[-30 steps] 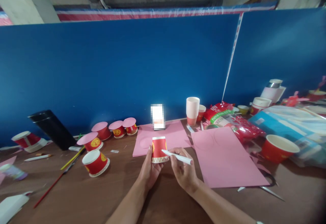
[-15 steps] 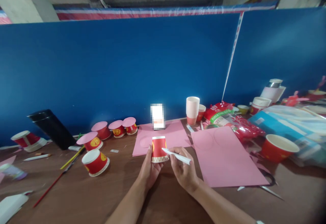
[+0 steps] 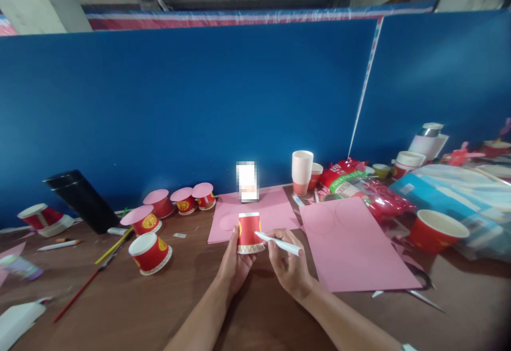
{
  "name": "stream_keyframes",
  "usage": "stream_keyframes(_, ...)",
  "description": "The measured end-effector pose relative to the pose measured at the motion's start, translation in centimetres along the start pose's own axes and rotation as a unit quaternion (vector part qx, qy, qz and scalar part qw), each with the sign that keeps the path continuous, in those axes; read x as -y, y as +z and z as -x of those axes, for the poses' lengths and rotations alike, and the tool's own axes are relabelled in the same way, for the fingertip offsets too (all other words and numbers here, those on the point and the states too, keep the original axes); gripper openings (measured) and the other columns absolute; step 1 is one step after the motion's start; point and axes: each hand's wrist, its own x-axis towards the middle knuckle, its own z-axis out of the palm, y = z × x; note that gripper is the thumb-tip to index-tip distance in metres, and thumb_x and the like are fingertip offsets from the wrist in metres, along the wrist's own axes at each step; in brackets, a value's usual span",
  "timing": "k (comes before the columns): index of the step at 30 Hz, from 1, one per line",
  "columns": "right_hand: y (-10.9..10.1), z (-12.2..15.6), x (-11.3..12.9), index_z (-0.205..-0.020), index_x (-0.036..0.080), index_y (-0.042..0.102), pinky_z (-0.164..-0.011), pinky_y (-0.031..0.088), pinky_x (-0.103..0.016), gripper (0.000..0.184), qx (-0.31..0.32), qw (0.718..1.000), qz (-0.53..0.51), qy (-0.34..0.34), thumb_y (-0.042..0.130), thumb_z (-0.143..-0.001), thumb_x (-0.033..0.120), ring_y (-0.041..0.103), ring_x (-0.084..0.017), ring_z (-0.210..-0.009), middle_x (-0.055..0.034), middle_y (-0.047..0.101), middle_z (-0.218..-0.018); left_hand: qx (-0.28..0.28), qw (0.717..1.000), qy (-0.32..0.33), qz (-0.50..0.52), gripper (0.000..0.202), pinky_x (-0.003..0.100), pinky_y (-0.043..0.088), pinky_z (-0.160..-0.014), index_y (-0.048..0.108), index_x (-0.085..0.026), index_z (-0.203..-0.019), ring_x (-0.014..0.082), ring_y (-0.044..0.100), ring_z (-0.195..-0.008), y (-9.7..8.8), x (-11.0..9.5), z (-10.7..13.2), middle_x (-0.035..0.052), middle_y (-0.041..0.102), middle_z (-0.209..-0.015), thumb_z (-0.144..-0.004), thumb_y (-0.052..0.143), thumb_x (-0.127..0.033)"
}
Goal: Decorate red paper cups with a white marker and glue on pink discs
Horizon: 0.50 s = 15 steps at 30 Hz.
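Observation:
An upside-down red paper cup [image 3: 248, 232] stands on the near edge of a pink paper sheet [image 3: 255, 213]. My left hand [image 3: 235, 267] grips the cup from the left and below. My right hand [image 3: 288, 266] is closed round a white pen [image 3: 278, 243], whose tip touches the cup's lower right side near the rim.
A second pink sheet [image 3: 351, 247] lies to the right, with scissors [image 3: 419, 287] at its near corner. Several red cups with pink lids [image 3: 159, 204] sit at the left by a black box [image 3: 82, 200]. White cups [image 3: 302, 172], a red bag [image 3: 359, 183] and a red bowl [image 3: 435, 231] crowd the right.

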Motion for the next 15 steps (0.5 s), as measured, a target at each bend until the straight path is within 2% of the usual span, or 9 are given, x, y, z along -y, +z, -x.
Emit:
stream_keyframes(10, -0.01, 0.14, 0.04, -0.094, 0.019, 0.056, -0.071, 0.047, -0.032, 0.014, 0.013, 1.000, -0.014, 0.023, 0.047, -0.086, 0.012, 0.058, -0.018, -0.076, -0.0052, 0.061, -0.082, -0.004, 1.000, -0.006, -0.002, 0.041, 0.034, 0.048, -0.085, 0.060, -0.013, -0.106, 0.0206, 0.064, -0.088, 0.25, -0.10, -0.03, 0.0090, 0.069, -0.096, -0.082, 0.053, -0.046)
stream_keyframes(15, 0.03, 0.17, -0.01, -0.094, 0.019, 0.055, -0.071, 0.048, -0.032, 0.014, 0.006, 1.000, -0.020, 0.016, 0.047, -0.086, 0.012, 0.058, -0.017, -0.076, -0.0048, 0.061, -0.082, -0.017, 1.000, -0.006, -0.002, 0.039, 0.032, 0.047, -0.084, 0.062, -0.013, -0.103, 0.0179, 0.064, -0.082, 0.40, 0.01, 0.01, 0.0069, 0.070, -0.092, -0.081, 0.055, -0.045)
